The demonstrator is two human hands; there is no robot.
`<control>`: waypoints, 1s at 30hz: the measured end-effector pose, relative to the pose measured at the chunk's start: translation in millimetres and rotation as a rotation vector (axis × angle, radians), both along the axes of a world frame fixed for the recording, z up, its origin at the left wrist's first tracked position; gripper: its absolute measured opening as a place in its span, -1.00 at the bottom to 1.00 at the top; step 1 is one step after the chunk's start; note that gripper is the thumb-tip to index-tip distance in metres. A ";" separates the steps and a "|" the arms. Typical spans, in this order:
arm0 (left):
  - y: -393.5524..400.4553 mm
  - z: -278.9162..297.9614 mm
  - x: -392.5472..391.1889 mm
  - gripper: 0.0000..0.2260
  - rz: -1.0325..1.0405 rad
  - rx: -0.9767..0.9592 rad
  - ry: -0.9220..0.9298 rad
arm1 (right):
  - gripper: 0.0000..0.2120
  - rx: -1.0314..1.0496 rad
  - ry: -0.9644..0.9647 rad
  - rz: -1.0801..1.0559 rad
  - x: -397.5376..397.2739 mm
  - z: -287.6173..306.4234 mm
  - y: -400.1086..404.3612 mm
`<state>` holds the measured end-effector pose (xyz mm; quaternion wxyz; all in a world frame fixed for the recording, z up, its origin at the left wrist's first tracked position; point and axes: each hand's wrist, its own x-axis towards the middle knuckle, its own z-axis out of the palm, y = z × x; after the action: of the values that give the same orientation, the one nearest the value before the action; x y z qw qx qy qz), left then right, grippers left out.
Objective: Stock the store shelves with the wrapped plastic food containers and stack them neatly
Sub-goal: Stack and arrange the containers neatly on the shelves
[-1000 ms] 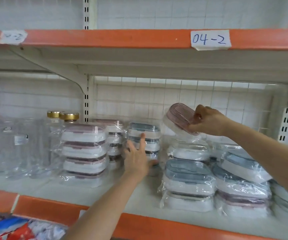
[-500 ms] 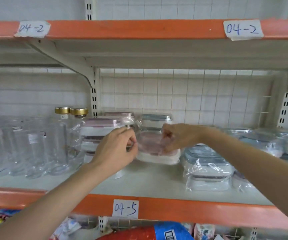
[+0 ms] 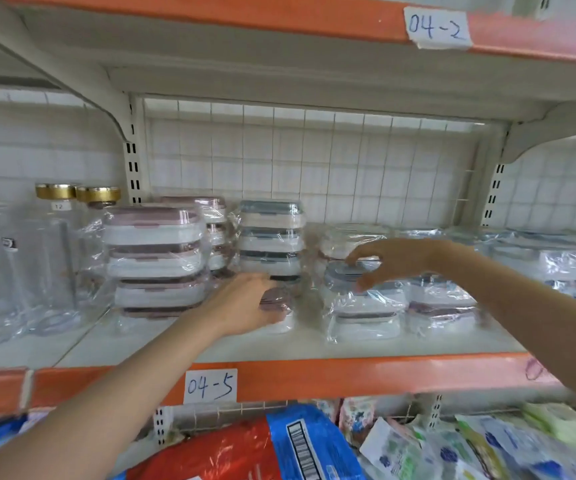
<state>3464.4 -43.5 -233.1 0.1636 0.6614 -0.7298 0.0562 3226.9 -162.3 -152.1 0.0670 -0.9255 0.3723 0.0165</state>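
On shelf [image 3: 314, 344] — glossy rectangular wrapped containers [image 3: 155, 258]

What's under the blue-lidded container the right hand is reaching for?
Under the blue-lidded container, one more wrapped container sits on the shelf. Its lid colour is hard to tell through the glare of the wrap. The right hand covers part of the top one.

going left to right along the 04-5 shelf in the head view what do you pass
clear glass jars → gold-lidded jars → pink-lidded container stack → blue-lidded container stack → right hand → loose wrapped containers
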 end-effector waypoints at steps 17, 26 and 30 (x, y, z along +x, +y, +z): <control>-16.1 24.6 -36.1 -0.88 0.071 -0.240 0.254 | -0.31 -0.093 -0.282 0.014 -31.7 -2.7 -6.7; -19.6 38.4 -52.4 -0.86 0.128 -0.336 0.346 | -0.33 -0.073 -0.326 0.054 -42.1 10.2 -11.3; -22.8 37.0 -52.6 -0.86 0.123 -0.325 0.336 | -0.33 -0.169 -0.425 0.004 -50.4 31.1 -17.9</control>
<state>3411.8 -66.3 -196.1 0.3833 0.6695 -0.6322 0.0720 3176.4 -180.2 -121.0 0.0662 -0.9113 0.3481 -0.2097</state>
